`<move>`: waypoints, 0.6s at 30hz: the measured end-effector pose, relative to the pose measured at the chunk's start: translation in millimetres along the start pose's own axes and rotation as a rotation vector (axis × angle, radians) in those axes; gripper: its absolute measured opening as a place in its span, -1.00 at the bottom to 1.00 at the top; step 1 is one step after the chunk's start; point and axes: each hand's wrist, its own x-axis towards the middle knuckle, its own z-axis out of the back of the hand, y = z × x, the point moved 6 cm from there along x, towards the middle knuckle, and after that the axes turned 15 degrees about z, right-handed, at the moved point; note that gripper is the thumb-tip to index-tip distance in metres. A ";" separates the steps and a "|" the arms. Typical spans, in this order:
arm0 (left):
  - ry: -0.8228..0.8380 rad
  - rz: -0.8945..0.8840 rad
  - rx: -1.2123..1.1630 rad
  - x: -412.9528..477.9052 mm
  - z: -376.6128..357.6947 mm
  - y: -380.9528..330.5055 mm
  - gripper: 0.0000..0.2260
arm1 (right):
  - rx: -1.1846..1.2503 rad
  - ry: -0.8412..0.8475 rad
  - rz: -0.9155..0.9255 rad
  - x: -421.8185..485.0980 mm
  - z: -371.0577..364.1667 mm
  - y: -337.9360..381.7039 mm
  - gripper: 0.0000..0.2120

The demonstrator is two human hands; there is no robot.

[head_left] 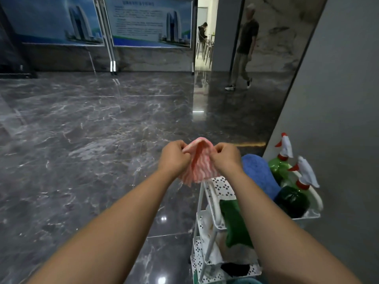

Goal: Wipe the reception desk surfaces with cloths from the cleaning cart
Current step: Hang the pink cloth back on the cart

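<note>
Head: two hands (pixel 174 157), one cloth (pixel 202 167)

We get open marble floor (pixel 92 124) left of and ahead of the left hand (pixel 174 158). Beside the right hand (pixel 226 158) it is tight: white cart (pixel 222 187) below, just beside the grey wall (pixel 338 99), crowded with spray bottles (pixel 279 167), blue cloth (pixel 260 175), green cloth (pixel 233 222). Pink cloth (pixel 202 162) in both hands hangs near the cart rim. Person (pixel 246 42) walks far ahead.
</note>
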 end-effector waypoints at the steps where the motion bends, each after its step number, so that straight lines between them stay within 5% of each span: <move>1: -0.032 -0.026 0.017 3.7 -0.6 -7.1 -0.87 | -0.065 -0.026 -0.010 5.8 11.3 -5.1 -0.81; 6: -0.146 -0.090 0.089 15.5 -19.0 -22.7 -0.87 | -0.310 -0.107 0.112 18.5 36.6 -21.4 -0.88; 12: -0.029 0.066 0.137 -0.2 -77.4 45.5 -0.92 | -0.395 0.251 0.114 -16.2 -18.4 -84.8 -0.83; 18: 0.056 0.125 0.064 -21.5 -106.6 84.2 -0.82 | -0.388 0.404 0.212 -37.9 -43.6 -96.6 -0.87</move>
